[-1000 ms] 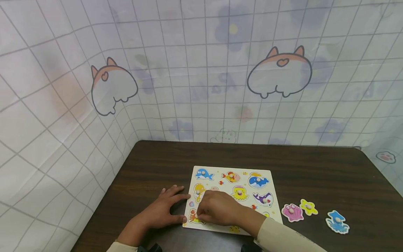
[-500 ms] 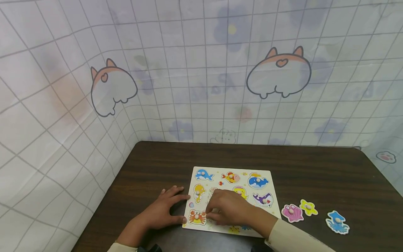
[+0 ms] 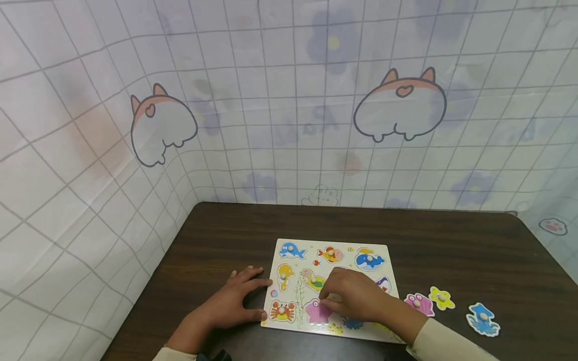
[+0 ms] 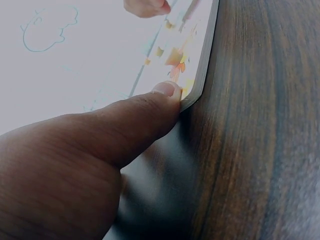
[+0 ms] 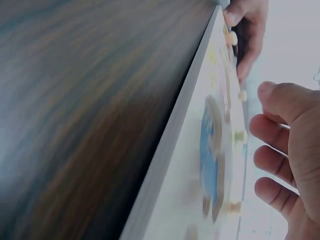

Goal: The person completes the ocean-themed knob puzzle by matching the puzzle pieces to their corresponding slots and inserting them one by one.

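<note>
A pale puzzle board [image 3: 294,326] lies on the table with knobbed sea-animal pieces in it. A crab piece [image 3: 282,312] sits at its lower left corner, with a seahorse piece [image 3: 285,277] above it and a turtle piece [image 3: 313,281] beside that. My left hand [image 3: 232,303] rests at the board's left edge, fingers spread; in the left wrist view the thumb [image 4: 145,112] touches its corner. Over the board hovers my right hand [image 3: 354,296], fingers loosely bent and holding nothing in the right wrist view, near a printed pink shell shape [image 3: 318,312]. It hides part of the board.
Right of the board lie a pink shell piece [image 3: 420,304], partly behind the right wrist, a yellow star piece [image 3: 442,299] and a blue piece [image 3: 483,320] with a knob. A patterned cloth [image 3: 293,125] hangs behind the dark wooden table [image 3: 226,235].
My right hand has left the crab piece and moved to the right across the board, uncovering the crab, the turtle and the pink shell shape. The left hand has stayed in place.
</note>
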### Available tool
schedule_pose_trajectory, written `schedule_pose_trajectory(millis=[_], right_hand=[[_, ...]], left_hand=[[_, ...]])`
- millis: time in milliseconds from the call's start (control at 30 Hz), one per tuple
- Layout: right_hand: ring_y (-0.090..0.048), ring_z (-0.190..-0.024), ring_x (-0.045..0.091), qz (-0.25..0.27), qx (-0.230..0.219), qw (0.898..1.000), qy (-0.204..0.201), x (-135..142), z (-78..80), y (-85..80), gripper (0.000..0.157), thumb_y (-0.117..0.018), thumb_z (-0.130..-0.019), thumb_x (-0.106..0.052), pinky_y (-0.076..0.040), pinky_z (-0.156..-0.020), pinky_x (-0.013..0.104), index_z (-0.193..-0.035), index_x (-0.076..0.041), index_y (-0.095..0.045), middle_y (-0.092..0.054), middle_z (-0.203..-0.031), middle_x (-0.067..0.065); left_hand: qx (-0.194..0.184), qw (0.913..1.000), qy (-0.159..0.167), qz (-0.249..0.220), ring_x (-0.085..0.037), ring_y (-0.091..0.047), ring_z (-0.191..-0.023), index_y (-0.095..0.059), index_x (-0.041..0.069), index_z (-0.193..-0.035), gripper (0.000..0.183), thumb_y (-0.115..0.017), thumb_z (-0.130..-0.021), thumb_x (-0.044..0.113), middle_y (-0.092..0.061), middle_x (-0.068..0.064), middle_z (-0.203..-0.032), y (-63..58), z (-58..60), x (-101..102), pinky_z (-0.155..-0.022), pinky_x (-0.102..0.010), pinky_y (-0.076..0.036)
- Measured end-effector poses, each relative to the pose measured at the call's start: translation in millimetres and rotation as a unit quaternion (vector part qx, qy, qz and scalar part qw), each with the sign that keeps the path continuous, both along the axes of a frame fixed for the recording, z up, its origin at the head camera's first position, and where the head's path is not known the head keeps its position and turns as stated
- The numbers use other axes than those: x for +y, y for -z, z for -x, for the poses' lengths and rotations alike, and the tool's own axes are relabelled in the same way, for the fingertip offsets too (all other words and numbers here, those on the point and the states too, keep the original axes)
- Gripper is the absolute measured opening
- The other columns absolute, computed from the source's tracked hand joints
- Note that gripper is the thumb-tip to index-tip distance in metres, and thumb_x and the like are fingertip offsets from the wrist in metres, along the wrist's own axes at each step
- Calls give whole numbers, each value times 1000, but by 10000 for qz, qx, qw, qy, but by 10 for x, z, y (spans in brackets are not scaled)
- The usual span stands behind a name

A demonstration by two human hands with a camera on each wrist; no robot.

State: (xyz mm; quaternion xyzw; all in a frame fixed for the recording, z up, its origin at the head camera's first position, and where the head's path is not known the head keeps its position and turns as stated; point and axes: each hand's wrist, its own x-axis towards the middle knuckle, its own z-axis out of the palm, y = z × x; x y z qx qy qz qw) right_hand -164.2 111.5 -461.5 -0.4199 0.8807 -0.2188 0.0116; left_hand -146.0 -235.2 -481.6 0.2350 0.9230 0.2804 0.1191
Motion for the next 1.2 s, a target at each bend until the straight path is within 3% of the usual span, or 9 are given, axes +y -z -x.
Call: schedule_pose_trajectory(millis=[467,667,1067,1200], right_hand=[[-58,-93,2,-130,-51,9984,546,350,-26,-44,12,-74,-95,-33,-56,-79,32,-104,-26,-79,-65,-100,-21],[-57,-94,1,-155,18,9979,636,502,-52,-22,15,-75,-95,-34,-55,-78,30,-106,-26,-79,-64,-102,-22],[-62,-100,6,-266,176,9957,871,731,-101,-40,16,-77,-93,-33,-58,-83,37,-107,-25,-79,-66,-101,-22],[-61,-96,5,-279,139,9950,948,802,-115,-68,16,-78,-92,-32,-58,-79,35,-107,-25,-79,-66,-101,-21]], left_hand=[[-44,9999,-46,95,-38,-17,-154,-56,28,-148,70,-78,-87,54,-33,-5,-163,8,21,-10,-120,-66,-5],[-68,9999,-8,76,-38,-17,-154,-56,27,-148,69,-78,-88,53,-33,-7,-163,-6,14,-11,-120,-66,-5],[-64,10000,27,-43,-40,-18,-153,-56,26,-148,69,-78,-88,51,-34,-9,-163,-25,2,-3,-120,-67,-5],[-77,10000,16,-17,-40,-18,-153,-56,28,-148,69,-78,-88,52,-34,-7,-163,-10,-3,-9,-120,-66,-6]])
